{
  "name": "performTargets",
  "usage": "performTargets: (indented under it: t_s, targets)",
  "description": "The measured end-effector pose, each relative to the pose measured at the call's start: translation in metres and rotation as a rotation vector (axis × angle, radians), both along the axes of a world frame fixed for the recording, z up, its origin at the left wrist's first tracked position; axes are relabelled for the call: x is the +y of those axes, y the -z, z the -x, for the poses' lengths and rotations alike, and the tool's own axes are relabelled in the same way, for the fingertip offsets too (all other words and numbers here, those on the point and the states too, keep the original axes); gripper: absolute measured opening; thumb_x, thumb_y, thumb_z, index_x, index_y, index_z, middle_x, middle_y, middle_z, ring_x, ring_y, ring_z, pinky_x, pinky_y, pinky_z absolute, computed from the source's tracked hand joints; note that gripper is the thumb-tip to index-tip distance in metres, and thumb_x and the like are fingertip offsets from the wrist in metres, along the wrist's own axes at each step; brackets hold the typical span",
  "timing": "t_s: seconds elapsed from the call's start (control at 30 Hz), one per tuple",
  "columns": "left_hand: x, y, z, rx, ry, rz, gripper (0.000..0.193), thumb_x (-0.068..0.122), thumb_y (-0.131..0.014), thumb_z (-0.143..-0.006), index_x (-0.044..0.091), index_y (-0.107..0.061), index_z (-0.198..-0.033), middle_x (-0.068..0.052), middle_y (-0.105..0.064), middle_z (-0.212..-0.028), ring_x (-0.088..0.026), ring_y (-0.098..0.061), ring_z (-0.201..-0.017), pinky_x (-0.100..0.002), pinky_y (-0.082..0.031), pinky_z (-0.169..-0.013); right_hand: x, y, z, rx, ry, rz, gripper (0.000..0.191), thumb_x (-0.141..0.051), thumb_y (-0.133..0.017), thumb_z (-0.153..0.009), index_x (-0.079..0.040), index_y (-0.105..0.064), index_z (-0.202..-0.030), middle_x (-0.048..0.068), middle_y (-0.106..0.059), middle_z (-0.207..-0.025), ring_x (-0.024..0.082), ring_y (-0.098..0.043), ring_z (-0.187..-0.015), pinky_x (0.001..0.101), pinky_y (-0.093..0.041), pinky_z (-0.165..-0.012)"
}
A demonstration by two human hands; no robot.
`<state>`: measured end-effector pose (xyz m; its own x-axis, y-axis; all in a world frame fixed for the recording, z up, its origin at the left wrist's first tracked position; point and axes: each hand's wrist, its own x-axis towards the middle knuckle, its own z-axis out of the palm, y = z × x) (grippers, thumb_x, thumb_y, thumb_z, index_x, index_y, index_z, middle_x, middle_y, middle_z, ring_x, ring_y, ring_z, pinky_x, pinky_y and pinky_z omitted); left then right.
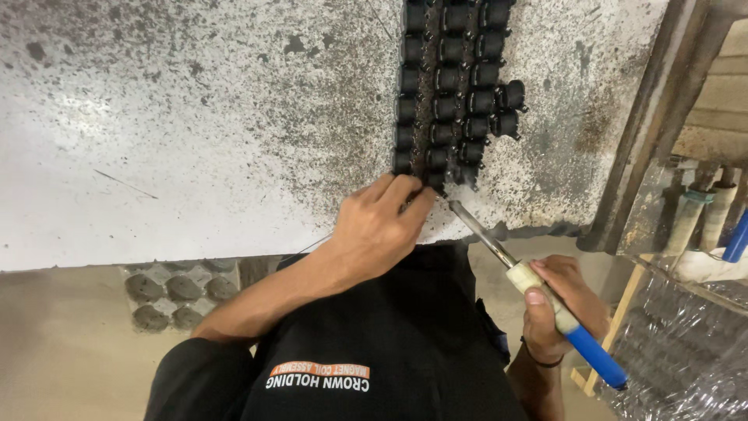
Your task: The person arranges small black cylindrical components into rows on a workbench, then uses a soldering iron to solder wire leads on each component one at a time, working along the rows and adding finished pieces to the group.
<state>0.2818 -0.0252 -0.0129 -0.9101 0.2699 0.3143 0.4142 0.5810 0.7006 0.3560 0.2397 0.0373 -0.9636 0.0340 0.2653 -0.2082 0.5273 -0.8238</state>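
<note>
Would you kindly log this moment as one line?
left hand: on coils | right hand: grips soldering iron | tip near front coil

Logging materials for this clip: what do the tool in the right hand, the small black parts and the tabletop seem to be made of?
Soldering iron: bare metal shaft, dull grey with a shine; cream grip and glossy blue handle, probably plastic. Black parts: likely moulded plastic, matte to slightly shiny, uniform shapes in rows. Tabletop: hard white surface speckled with dark spots and scorch-like marks; possibly painted or laminated board, cannot tell for sure.

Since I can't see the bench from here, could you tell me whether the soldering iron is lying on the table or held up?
Held up. The right hand grips the soldering iron by its handle, tip slanting toward the black parts on the table.
</note>
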Motion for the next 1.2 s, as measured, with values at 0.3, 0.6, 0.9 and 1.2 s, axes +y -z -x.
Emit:
performTargets:
  t_s: [0.3,0.6,0.9,1.2]
  targets:
    - [0.013,0.002,0.004,-0.022,0.068,0.039,0.025,0.007,-0.069,-0.079,-0.002,-0.069,-0.103,-0.010,-0.058,-0.093,-0.024,-0.063,-0.083,-0.036,-0.054,-0.056,-0.016,-0.016,0.019,0.004,-0.063,-0.137,0.029,-0.017,-0.073,-0.093,0.009,-0.070,-0.107,0.021,-0.072,-0.090,0.029,-0.072,-0.079,0.0371,-0.058,-0.082]
    - [0.020,0.006,0.006,-0.050,0.084,0.031,0.027,0.007,-0.070,-0.075,-0.001,-0.067,-0.101,-0.011,-0.057,-0.092,-0.027,-0.063,-0.083,-0.038,-0.055,-0.058,-0.028,-0.054,0.033,-0.078,-0.253,-0.525,0.024,-0.014,-0.078,-0.084,0.003,-0.072,-0.099,0.014,-0.076,-0.092,0.025,-0.074,-0.080,0.0405,-0.055,-0.091]
    - [-0.033,-0.037,0.001,0.126,-0.124,-0.170,0.025,-0.002,-0.076,-0.090,-0.003,-0.067,-0.114,-0.013,-0.061,-0.108,-0.025,-0.066,-0.087,-0.036,-0.057,-0.069,-0.001,-0.015,0.025,0.018,-0.013,0.094,0.024,-0.019,-0.072,-0.097,0.002,-0.070,-0.110,0.017,-0.074,-0.094,0.020,-0.074,-0.080,0.0351,-0.060,-0.085]
    - [-0.042,0.001,-0.018,-0.127,-0.055,-0.089,0.031,0.004,-0.077,-0.082,0.007,-0.073,-0.112,-0.006,-0.064,-0.105,-0.024,-0.070,-0.090,-0.037,-0.058,-0.069,-0.017,0.001,-0.004,-0.045,-0.129,-0.025,0.036,-0.021,-0.070,-0.098,0.010,-0.069,-0.114,0.021,-0.070,-0.092,0.030,-0.069,-0.086,0.0444,-0.057,-0.092]
